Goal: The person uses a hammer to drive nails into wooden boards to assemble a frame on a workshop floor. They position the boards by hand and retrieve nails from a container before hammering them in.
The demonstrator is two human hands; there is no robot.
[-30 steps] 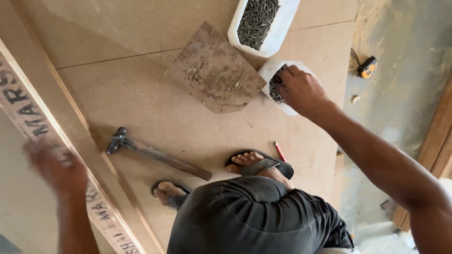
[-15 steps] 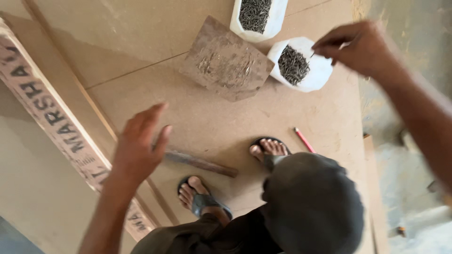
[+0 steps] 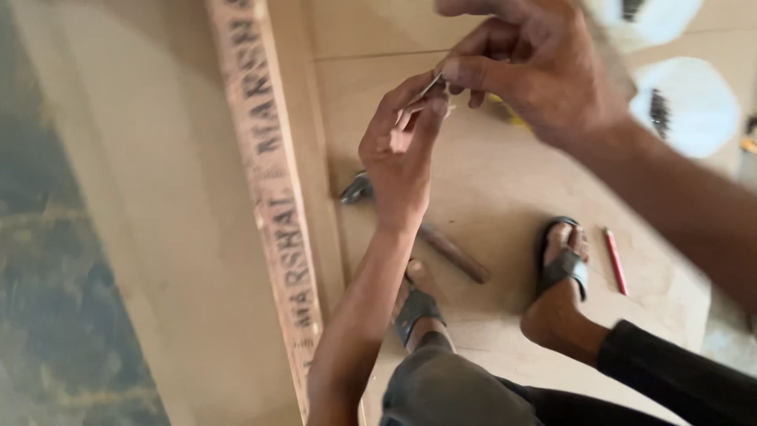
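Two hands, left hand (image 3: pixel 402 150) and right hand (image 3: pixel 536 67), were pinched together on nails (image 3: pixel 426 88), above a hammer (image 3: pixel 418 229).

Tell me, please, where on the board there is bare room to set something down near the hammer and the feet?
Bare board lies between the hammer and the right foot, below the raised hands. Another free strip runs right of the red pencil. It is crowded top right, by the white nail containers.

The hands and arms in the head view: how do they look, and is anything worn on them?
Both the left hand and the right hand are bare: no gloves, rings or watch show. Both forearms are bare too, with no sleeves in view. The right arm is blurred by motion, so fine detail there is unclear.
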